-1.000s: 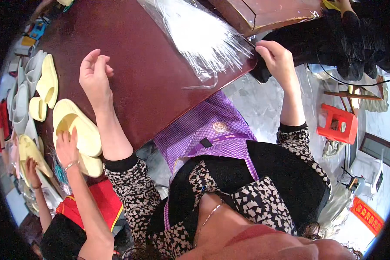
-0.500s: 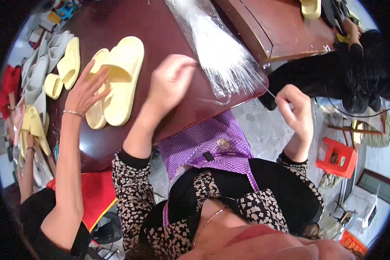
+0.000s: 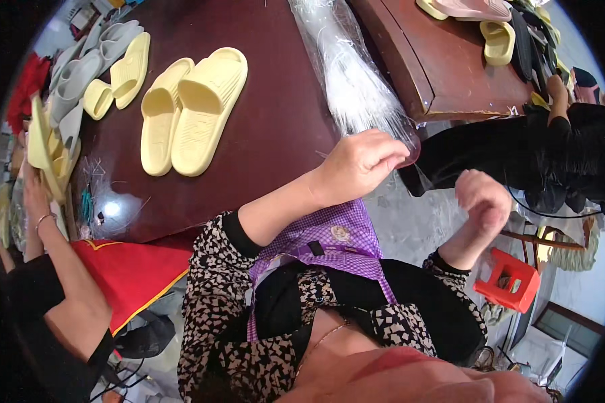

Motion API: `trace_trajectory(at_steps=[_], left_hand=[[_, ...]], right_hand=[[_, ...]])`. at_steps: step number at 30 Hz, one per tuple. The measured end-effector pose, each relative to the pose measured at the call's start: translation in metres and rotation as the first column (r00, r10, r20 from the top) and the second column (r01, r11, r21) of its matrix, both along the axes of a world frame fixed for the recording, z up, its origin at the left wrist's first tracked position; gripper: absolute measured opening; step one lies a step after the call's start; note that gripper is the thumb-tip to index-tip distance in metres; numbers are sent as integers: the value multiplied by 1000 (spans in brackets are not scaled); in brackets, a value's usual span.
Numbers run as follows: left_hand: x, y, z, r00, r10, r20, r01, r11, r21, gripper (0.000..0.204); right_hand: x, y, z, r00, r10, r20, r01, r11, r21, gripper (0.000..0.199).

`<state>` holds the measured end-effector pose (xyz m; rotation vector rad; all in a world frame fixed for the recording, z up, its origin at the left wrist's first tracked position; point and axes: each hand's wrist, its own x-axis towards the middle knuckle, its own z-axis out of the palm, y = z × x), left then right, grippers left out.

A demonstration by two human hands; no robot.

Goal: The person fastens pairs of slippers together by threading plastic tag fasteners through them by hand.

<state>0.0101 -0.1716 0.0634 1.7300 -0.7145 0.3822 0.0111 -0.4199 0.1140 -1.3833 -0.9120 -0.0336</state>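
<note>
My left hand (image 3: pixel 359 166) is closed in a pinch at the table's front corner, just before a clear bag of thin white plastic strands (image 3: pixel 356 94). What sits between its fingertips is too small to make out. To the right, over the floor, my right hand (image 3: pixel 482 196) is curled and slightly blurred, apart from the left one; anything in it is hidden. A pair of pale yellow slide sandals (image 3: pixel 205 114) lies side by side on the dark red table (image 3: pixel 275 127), left of my left hand, touching neither hand.
More slippers, grey (image 3: pixel 74 74) and yellow (image 3: pixel 129 70), crowd the table's left side, where a co-worker's arm (image 3: pixel 67 262) reaches in. Another table (image 3: pixel 464 80) stands at right with slippers and a person in black (image 3: pixel 517 141). An orange-red stool (image 3: pixel 507 281) is on the floor.
My left hand has moved right, to the table corner; my right hand has shifted slightly right and down. The co-worker's hand has withdrawn from the yellow slides to the left.
</note>
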Motion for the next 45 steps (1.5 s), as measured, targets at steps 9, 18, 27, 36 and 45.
trace_trajectory(at_steps=[9, 18, 27, 36, 45], left_hand=[[3, -12, 3, 970, 3, -242, -41, 987, -154, 10], [13, -11, 14, 818, -174, -549, 4, 955, -298, 10], [26, 3, 13, 594, -471, -652, -13, 805, -593, 12], [24, -4, 16, 624, -310, -717, 36, 928, -370, 12], [42, 4, -3, 990, 116, 75, -131, 957, 258, 38]], right_hand=[[9, 67, -43, 930, -329, 163, 350, 929, -124, 16], [13, 67, -54, 806, -448, 387, 524, 844, -115, 14], [18, 58, -57, 925, 13, -380, 94, 960, 263, 20], [24, 71, -60, 915, -361, 180, 393, 898, -199, 21], [26, 69, -69, 964, -208, -167, 250, 923, 293, 10]])
